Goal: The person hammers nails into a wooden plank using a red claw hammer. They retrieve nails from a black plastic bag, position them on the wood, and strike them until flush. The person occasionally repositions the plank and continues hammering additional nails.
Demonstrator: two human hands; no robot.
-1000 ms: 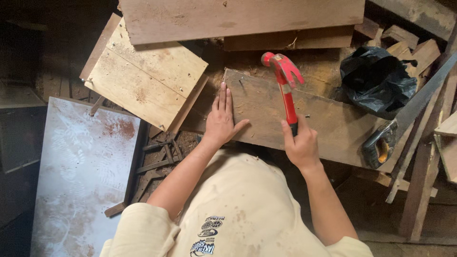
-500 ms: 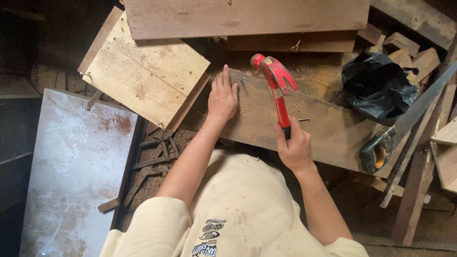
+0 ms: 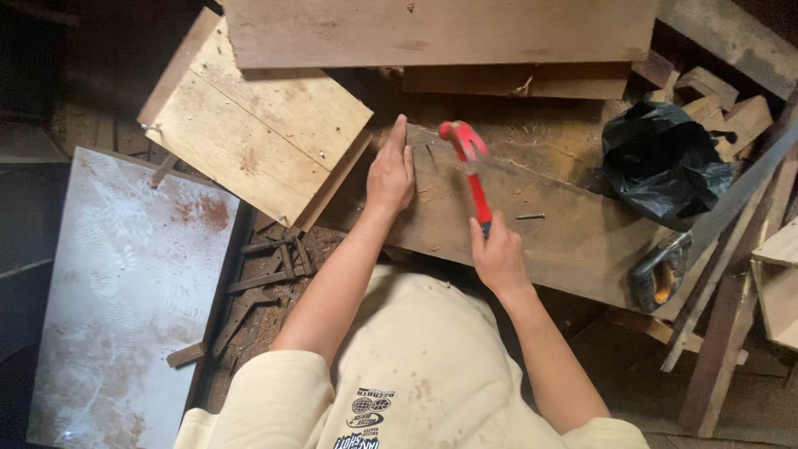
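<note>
The person wears a loose, cream-coloured short-sleeved shirt, its sleeves ending above the elbows and leaving both forearms bare. The cloth is dusty, with small brownish specks and smudges across the front. A dark printed emblem with round shapes sits low on the chest. The left hand (image 3: 391, 173) and right hand (image 3: 497, 256) are bare, without gloves, rings or a watch.

i see a rough, matt wooden plank (image 3: 540, 224), a hammer (image 3: 470, 170) with glossy red finish, a crinkled shiny black plastic bag (image 3: 665, 162), and a pale, smoother plywood panel (image 3: 258, 133).
</note>
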